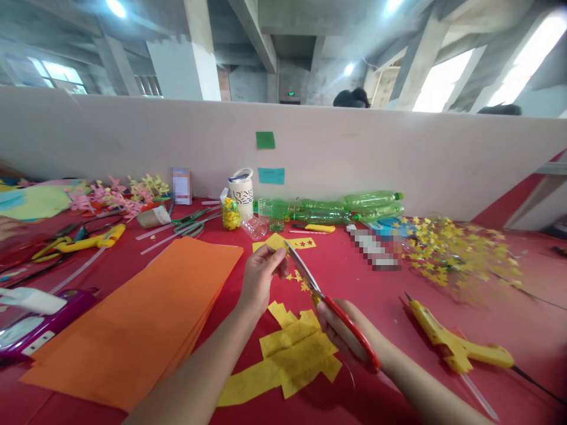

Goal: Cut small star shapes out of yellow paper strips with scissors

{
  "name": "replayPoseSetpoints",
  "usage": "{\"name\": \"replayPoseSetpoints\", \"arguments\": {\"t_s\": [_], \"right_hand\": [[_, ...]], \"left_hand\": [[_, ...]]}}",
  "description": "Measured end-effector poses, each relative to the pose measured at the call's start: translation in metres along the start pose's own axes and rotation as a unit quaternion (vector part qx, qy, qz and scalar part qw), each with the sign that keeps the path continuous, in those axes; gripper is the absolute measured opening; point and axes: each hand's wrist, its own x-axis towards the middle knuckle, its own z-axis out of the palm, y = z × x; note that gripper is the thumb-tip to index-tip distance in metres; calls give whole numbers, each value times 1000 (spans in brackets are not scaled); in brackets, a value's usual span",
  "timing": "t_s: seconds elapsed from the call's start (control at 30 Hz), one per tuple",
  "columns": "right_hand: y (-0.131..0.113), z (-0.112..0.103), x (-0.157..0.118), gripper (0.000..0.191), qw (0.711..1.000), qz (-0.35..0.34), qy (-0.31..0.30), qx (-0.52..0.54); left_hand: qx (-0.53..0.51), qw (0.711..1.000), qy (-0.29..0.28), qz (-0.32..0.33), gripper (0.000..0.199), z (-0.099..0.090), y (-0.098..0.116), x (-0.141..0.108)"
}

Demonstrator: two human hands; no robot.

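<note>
Plainly, two bare hands work over a red table (376, 301). The left grip (258, 277) pinches a yellow piece (275, 240) between thumb and fingers, just ahead of the wrist. The right grip (349, 330) is closed around the red handles of a pair of scissors (305, 271), whose blades point forward and leftward, tips beside the left thumb. How far apart the blades stand is hard to tell.

The main risk, judging from this closeness, is a nicked thumb or fingertip: the tips lie so near the pinch that a small slip of either hand could bring metal to skin. The yellow piece looks thin and is held only at fingertip depth, so it could fold or twist between the blades and leave a ragged edge.

Small yellow stars (305, 286) lie loose beneath the blades, between the two grips; a sleeve or wrist brushing past could scatter them. Nearer the body, below both grips, yellow strips (287, 357) overlap in an untidy pile that a forearm could drag askew. To the right of the right grip rests a yellow glue gun (447, 339) with a cord; if it is hot, which cannot be seen, a wide elbow swing could mean a burn.
</note>
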Motion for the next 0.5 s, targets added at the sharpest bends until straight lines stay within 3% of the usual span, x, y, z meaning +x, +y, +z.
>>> {"name": "replayPoseSetpoints", "arguments": {"t_s": [0.37,0.5], "right_hand": [[-1,-5,1,54,1000,0,-6,-26],[0,-6,3,49,999,3,-13,-38]], "left_hand": [[14,1000,1,4,15,-5,4,3],[1,999,25,26,17,-10,4,9]]}}
